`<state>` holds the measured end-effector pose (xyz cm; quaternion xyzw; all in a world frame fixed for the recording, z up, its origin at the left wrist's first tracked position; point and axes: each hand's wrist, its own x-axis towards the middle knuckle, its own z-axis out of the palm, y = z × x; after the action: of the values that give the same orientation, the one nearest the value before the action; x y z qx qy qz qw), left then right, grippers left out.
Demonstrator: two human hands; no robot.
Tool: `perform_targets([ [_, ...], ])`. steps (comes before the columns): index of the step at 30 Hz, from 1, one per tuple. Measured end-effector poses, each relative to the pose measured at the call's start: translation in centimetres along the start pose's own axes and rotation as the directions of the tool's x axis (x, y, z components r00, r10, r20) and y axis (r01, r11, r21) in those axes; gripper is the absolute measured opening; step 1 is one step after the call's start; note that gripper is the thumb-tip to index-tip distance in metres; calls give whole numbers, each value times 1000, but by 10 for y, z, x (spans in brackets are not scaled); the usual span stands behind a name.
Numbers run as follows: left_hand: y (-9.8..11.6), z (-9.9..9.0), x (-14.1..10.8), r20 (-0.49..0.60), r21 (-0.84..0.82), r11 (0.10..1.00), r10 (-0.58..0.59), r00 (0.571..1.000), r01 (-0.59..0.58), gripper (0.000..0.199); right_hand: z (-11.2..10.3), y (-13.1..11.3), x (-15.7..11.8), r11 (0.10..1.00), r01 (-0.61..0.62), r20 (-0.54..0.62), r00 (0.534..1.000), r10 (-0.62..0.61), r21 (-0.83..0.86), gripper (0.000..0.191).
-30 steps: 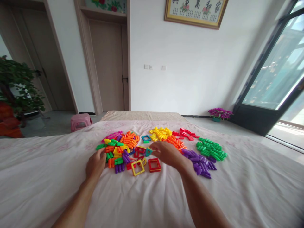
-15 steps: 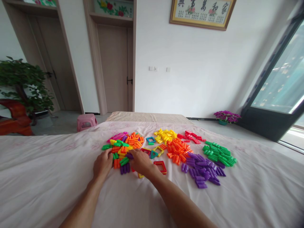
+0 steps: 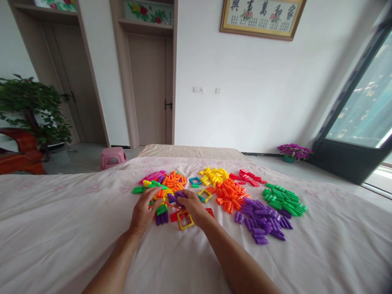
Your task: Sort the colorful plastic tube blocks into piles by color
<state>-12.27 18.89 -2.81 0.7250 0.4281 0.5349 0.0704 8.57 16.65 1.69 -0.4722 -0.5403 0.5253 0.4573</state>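
Right hand (image 3: 192, 206): fingers closed on a few purple pieces (image 3: 174, 199), above the near middle of the layout; exact count not readable, fingers cover part of them. Left hand (image 3: 143, 208): at the mixed pile (image 3: 161, 209), thumb and index a little apart, an orange piece (image 3: 160, 193) right by the fingertips; can't tell whether it's gripped or just behind them. Hands face each other, near but apart. Mixed pile has green, yellow, orange and purple pieces, partly hidden by the left hand. At its far edge: magenta pieces (image 3: 152, 177), with a small orange heap (image 3: 175, 181) just to their right. Right of the hands, heaps by colour: yellow heap (image 3: 214, 176) far, large orange heap (image 3: 231, 195) nearer and touching the purple heap (image 3: 263, 220), red heap (image 3: 248, 178) far right of yellow, green heap (image 3: 284, 199) outermost right. Middle strip: blue square frame (image 3: 195, 184) beside the yellow heap, small green piece (image 3: 195, 186) just in front of it. Yellow square frame (image 3: 187, 227) lies in front of the hands; red frame (image 3: 210, 212) mostly hidden by the right wrist. Everything lies on a pale cloth (image 3: 171, 261), wrinkled. Beyond: pink stool (image 3: 113, 158) at left, potted purple flowers (image 3: 294, 151) at right.
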Motion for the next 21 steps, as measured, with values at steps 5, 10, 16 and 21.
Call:
perform_targets([
  [5,14,11,0,126,-141,990,22,992,-4,22,0,10,0,991,-4,95,995,-9,131,28],
  [10,12,13,0,173,-140,984,-82,982,107,14,-1,19,4,980,-16,108,994,-5,199,27],
  [16,13,12,-2,181,-150,970,-164,970,192,20,-6,24,7,981,-41,135,991,16,188,25],
  [21,16,14,-2,278,-204,939,-215,936,276,20,-6,24,4,966,-67,117,992,38,250,32],
])
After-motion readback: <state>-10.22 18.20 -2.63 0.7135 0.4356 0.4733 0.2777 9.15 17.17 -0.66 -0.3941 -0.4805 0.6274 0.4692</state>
